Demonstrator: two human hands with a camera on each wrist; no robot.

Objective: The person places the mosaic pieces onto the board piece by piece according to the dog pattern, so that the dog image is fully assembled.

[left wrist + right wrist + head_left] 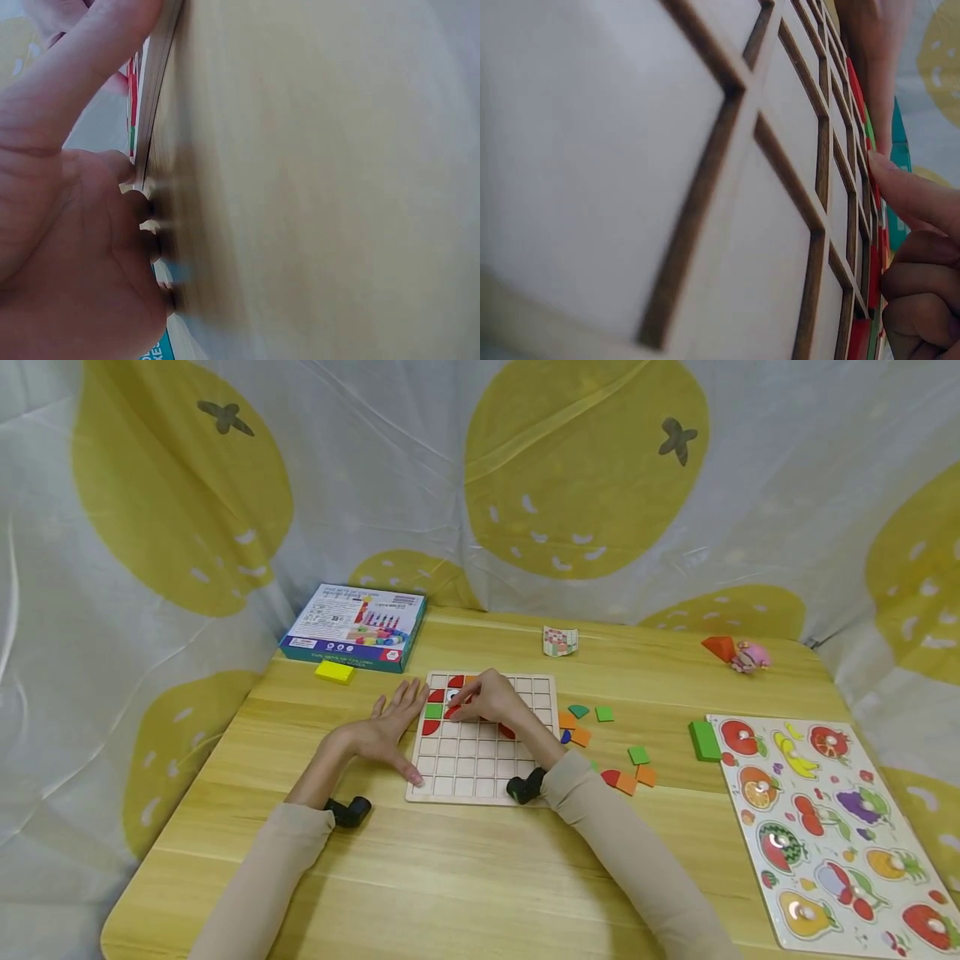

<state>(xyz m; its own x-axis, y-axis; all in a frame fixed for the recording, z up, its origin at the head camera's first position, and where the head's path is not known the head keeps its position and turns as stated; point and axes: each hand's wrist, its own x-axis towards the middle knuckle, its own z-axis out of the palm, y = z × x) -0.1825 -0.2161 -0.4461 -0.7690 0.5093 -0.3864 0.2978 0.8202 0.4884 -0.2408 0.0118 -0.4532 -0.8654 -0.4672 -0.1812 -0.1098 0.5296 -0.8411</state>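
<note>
A wooden grid board [465, 768] lies on the table with red, green and orange tiles set in its upper rows. My left hand [382, 732] is spread flat at the board's left side, its fingertips and thumb along that edge; the left wrist view shows the palm [82, 240] beside the board's side. Over the upper left cells, my right hand [491, 700] pinches a red tile [452, 713] between thumb and index finger. A green square tile [433, 711] sits in the cell to its left. In the right wrist view the thumb [907, 184] reaches the tiles; the other fingers are curled.
Loose tiles [638, 755] lie scattered right of the board. A boxed set [352, 622] and yellow block [334, 672] are at back left. A fruit puzzle board [817, 860] and green block [704, 741] stand right. A small picture card [560, 642] and pink toy [750, 657] lie behind.
</note>
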